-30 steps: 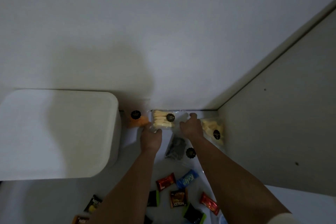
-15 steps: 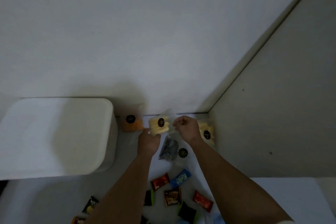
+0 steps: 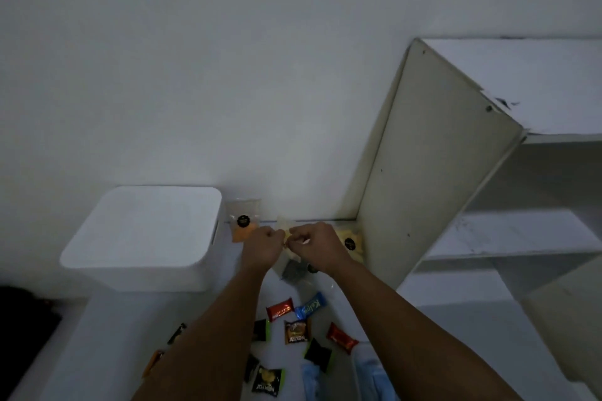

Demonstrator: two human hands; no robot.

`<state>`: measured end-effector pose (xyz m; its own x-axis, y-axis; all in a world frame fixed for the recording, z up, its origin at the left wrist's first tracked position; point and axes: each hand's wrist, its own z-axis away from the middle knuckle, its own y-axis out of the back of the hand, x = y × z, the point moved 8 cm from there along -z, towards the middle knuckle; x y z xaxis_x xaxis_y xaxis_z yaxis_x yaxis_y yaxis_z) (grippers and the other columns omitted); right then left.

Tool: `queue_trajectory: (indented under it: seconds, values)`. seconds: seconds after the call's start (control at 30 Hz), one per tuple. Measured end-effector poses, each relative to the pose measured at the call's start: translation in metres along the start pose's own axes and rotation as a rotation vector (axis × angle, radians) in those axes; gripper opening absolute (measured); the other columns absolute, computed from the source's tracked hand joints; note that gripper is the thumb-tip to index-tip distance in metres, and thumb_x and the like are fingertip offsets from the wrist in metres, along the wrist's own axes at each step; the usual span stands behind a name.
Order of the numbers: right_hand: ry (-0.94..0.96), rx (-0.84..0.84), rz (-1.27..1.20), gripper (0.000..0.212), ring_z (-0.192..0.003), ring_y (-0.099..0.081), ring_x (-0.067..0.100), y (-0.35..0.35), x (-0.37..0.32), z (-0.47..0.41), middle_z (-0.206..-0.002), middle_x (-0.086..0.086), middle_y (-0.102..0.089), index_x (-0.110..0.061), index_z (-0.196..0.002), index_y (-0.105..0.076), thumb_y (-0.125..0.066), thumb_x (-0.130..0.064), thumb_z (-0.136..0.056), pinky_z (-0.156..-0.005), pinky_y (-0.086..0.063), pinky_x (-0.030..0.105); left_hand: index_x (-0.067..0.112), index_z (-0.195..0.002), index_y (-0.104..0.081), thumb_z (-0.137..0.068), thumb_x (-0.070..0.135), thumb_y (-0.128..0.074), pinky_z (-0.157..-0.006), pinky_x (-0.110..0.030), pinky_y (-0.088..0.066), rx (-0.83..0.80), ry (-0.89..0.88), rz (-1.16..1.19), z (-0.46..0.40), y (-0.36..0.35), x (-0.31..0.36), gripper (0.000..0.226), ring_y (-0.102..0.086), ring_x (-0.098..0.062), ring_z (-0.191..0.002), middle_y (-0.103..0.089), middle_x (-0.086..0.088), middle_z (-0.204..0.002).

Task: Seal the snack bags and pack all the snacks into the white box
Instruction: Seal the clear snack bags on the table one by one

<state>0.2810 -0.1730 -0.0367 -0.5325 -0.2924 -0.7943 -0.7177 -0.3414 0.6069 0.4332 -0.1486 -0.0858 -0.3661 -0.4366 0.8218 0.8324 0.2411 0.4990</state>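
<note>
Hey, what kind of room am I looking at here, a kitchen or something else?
Probably a home room or storeroom corner, not clearly a kitchen: a bare white wall, white shelves with chipped edges, and a white table strewn with snacks.

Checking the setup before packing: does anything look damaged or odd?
Yes: the shelf on the right has a chipped, dark-scuffed front edge. The white box has its lid on, so nothing is packed yet.
</note>
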Motion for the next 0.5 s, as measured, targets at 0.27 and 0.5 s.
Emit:
queue_trajectory:
  seconds: [0.27, 0.5]
  values:
    - [-0.197, 0.215, -0.016, 0.019, -0.072, -0.061, 0.012, -0.004, 0.002, 0.041, -0.081, -0.001, -0.064, -0.02, -0.09, -0.062, -0.075, -0.012, -0.078, -0.063, -0.049, 0.026, 0.004, -0.077, -0.067, -0.094, 0.026, -0.056, -0.077, -0.045, -0.057, 0.008, -0.128, -0.152, 0.068, 0.023, 0.003, 0.029, -0.069, -0.025, -0.076, -0.072, -0.012, -0.079]
    - [-0.182, 0.266, 0.009, 0.017, -0.076, -0.067, 0.009, -0.018, -0.011, 0.054, -0.084, -0.004, -0.074, -0.019, -0.085, -0.076, -0.062, -0.01, -0.083, -0.07, -0.056, 0.023, 0.014, -0.066, -0.063, -0.083, 0.033, -0.059, -0.072, -0.044, -0.059, 0.066, -0.047, -0.132, 0.099, 0.059, -0.027, 0.026, -0.068, -0.024, -0.072, -0.071, -0.005, -0.073]
